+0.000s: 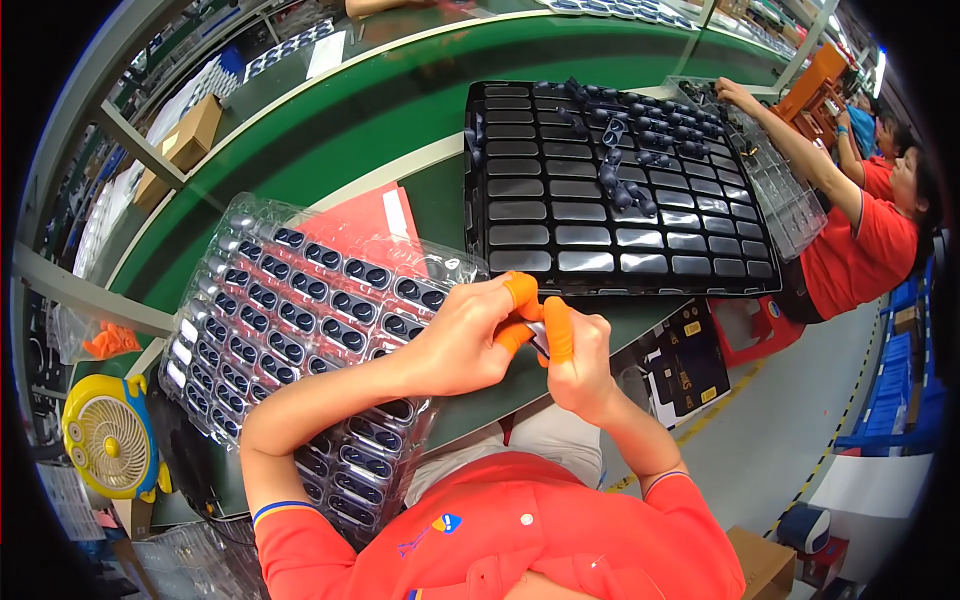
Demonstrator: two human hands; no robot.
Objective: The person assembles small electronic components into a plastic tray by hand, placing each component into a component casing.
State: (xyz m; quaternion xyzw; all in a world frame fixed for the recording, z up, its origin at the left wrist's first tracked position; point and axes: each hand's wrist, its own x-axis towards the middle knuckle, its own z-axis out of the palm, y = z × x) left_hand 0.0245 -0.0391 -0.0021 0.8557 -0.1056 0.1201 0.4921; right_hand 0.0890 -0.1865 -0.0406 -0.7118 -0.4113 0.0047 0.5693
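My left hand [470, 335] and my right hand [582, 362], with orange finger cots on their fingertips, meet in front of my body. Both are closed on one small dark and silvery piece [540, 338], mostly covered by the fingers, so its kind is unclear. Left of and beneath my left forearm lies a clear plastic tray [440, 262], holding rows of dark oval parts [345, 333] with paired round shapes. Just beyond my right hand is a black compartment tray [520, 258]. Dark blue rounded parts [628, 192] lie in its far rows and loose near its middle.
A red sheet [365, 225] lies beneath the clear tray's far edge. Beyond runs a green conveyor belt [300, 150]. A yellow fan [112, 437] stands at left. On the right, a co-worker in red [865, 255] reaches toward another clear tray [785, 190]. A red bin [750, 325] stands below the bench.
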